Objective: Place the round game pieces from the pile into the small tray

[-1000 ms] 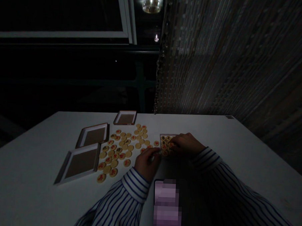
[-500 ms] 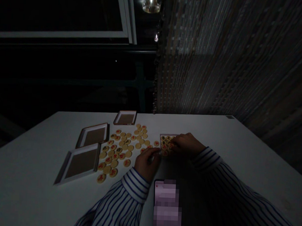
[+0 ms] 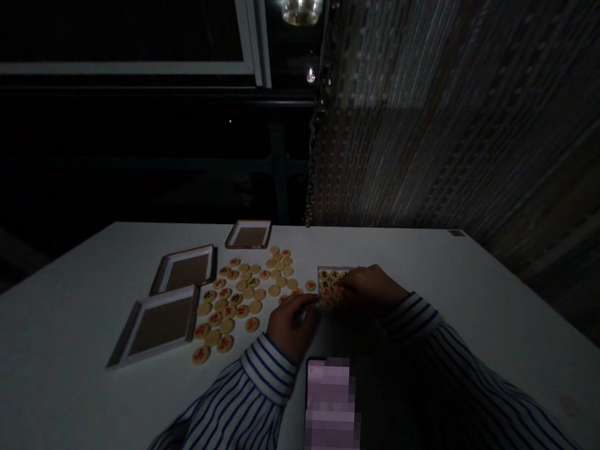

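Several round yellow game discs (image 3: pixel 242 292) with red or black marks lie scattered on the white table (image 3: pixel 76 348). A small square tray (image 3: pixel 328 286) right of them holds several discs packed together. My right hand (image 3: pixel 371 286) rests over that tray's right side, fingers curled onto the discs inside. My left hand (image 3: pixel 292 323) sits at the tray's near left corner, fingers bent and pinched against its edge. Both sleeves are striped.
Three empty shallow square trays stand left of the discs: a small tray (image 3: pixel 250 235) at the back, a middle tray (image 3: pixel 185 268) and the nearest tray (image 3: pixel 157 325). A lit phone (image 3: pixel 329 405) lies near my body. A dark curtain (image 3: pixel 459 112) hangs behind the table.
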Demonstrator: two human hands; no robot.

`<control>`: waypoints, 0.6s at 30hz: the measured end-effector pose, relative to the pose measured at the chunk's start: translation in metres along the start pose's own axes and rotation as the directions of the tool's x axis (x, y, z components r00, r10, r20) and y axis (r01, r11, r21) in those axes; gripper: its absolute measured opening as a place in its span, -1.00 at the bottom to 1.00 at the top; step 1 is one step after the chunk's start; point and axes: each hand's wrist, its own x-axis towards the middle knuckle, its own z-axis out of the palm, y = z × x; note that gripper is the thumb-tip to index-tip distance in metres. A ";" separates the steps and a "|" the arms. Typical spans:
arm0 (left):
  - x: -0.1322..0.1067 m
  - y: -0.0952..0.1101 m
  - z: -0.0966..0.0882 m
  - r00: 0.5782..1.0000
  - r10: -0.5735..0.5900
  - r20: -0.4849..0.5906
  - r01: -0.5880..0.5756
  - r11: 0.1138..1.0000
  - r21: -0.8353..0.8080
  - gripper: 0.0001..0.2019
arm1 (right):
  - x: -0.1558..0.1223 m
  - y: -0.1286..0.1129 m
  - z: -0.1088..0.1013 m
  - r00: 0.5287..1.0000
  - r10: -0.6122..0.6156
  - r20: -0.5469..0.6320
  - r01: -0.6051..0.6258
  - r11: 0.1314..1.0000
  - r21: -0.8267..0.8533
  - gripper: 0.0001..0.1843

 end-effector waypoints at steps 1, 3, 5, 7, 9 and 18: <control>0.000 0.000 0.000 1.000 0.000 -0.009 0.000 1.000 -0.001 -0.81 | 0.000 0.000 -0.001 1.000 0.003 0.004 -0.003 1.000 0.004 -0.71; 0.000 0.000 0.001 1.000 -0.006 -0.016 0.006 1.000 -0.004 -0.81 | 0.000 -0.001 -0.002 1.000 0.005 0.016 -0.005 1.000 0.007 -0.72; 0.000 0.000 0.001 1.000 -0.011 -0.014 0.011 1.000 -0.007 -0.81 | 0.000 -0.002 -0.003 1.000 0.000 0.023 0.000 1.000 0.010 -0.73; 0.000 0.000 0.001 1.000 -0.008 -0.010 0.008 1.000 -0.005 -0.81 | -0.001 -0.002 -0.003 1.000 -0.010 0.021 0.010 1.000 0.015 -0.73; 0.000 0.000 0.001 1.000 0.000 -0.007 0.000 1.000 -0.002 -0.80 | 0.000 -0.002 -0.002 1.000 -0.015 0.021 0.015 1.000 0.018 -0.72; 0.001 0.000 0.000 1.000 0.008 0.001 -0.008 1.000 0.005 -0.81 | 0.001 0.001 0.003 0.999 -0.038 0.011 0.038 0.999 0.013 -0.71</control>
